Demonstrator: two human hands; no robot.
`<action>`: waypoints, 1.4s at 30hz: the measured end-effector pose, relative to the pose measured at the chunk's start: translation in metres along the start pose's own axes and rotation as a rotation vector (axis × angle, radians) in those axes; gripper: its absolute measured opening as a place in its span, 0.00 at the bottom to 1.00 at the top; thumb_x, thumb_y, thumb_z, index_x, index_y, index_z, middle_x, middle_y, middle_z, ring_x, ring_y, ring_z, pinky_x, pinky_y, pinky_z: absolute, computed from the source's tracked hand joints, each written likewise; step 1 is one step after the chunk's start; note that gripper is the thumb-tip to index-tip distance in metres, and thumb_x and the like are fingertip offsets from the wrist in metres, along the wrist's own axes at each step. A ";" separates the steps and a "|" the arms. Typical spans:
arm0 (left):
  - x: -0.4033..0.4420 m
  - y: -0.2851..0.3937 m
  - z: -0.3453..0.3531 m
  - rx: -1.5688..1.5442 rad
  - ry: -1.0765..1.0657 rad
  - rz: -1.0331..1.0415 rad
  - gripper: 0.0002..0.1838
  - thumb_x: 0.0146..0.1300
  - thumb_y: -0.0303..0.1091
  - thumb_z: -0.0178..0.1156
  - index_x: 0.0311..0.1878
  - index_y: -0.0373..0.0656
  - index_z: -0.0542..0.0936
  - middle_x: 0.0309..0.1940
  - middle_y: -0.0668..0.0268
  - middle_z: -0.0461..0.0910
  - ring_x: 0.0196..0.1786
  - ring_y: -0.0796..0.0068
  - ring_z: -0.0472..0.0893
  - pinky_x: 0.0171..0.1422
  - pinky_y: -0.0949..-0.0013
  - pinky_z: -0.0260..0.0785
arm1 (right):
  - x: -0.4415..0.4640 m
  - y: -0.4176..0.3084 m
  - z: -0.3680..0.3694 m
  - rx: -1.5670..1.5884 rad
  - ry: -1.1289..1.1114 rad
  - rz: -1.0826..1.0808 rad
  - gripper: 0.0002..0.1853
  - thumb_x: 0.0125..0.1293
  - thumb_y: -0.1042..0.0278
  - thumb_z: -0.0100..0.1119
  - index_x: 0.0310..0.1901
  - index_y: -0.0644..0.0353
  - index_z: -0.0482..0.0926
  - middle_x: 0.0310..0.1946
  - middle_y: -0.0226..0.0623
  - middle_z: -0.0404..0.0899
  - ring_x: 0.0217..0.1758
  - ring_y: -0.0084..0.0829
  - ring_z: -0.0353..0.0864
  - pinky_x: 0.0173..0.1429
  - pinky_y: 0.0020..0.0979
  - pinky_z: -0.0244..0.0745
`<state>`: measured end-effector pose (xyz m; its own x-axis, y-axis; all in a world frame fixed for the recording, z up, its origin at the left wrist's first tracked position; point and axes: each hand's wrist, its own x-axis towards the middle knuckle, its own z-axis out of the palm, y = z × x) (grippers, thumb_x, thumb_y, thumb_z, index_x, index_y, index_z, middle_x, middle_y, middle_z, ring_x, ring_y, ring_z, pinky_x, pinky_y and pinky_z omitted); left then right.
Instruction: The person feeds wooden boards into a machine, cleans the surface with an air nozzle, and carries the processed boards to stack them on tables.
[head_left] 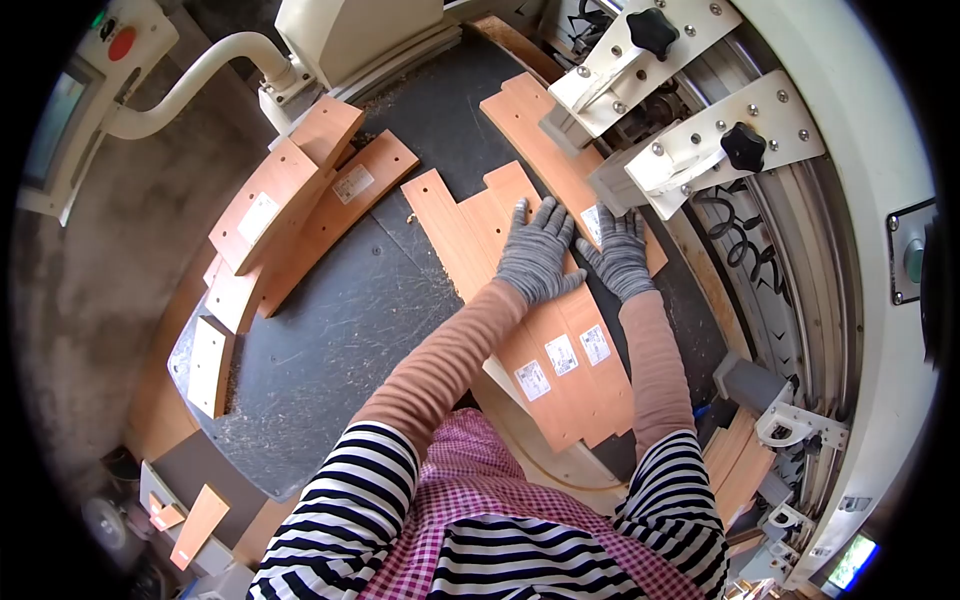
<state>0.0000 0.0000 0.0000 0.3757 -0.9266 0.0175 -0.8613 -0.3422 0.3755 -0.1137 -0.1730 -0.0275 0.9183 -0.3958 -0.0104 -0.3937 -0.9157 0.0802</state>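
My left hand (538,250), in a grey knitted glove, lies flat with spread fingers on a group of wooden boards (460,250) placed side by side. Three white labels, one of them a middle label (561,354), show on these boards nearer my body. To the right, my right hand (618,255), gloved alike, rests with fingers apart on a separate long board (540,130). That board lies along the machine's clamps, and a label (592,224) on it shows between my hands. Neither hand is closed around anything.
Stacked boards (265,205) stand on the left of the dark worktable (330,330). Machine brackets with black knobs (743,147) overhang the right side. A control panel (90,90) is at the upper left. More boards (738,465) lie at the lower right.
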 end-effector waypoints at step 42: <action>-0.312 -0.012 -0.012 -1.181 -0.062 -0.332 0.19 0.68 0.32 0.59 0.59 0.36 0.75 0.49 0.57 0.80 0.50 0.71 0.79 0.57 0.69 0.72 | -0.109 -0.061 -0.375 -0.500 0.811 0.490 0.28 0.60 0.53 0.58 0.62 0.47 0.73 0.53 0.42 0.72 0.60 0.40 0.69 0.69 0.48 0.57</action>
<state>-0.1029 0.2951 0.0011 0.4735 -0.8381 -0.2710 0.1237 -0.2413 0.9625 -0.1744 -0.0480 0.3423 0.4902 -0.3797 0.7846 -0.8345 -0.4644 0.2966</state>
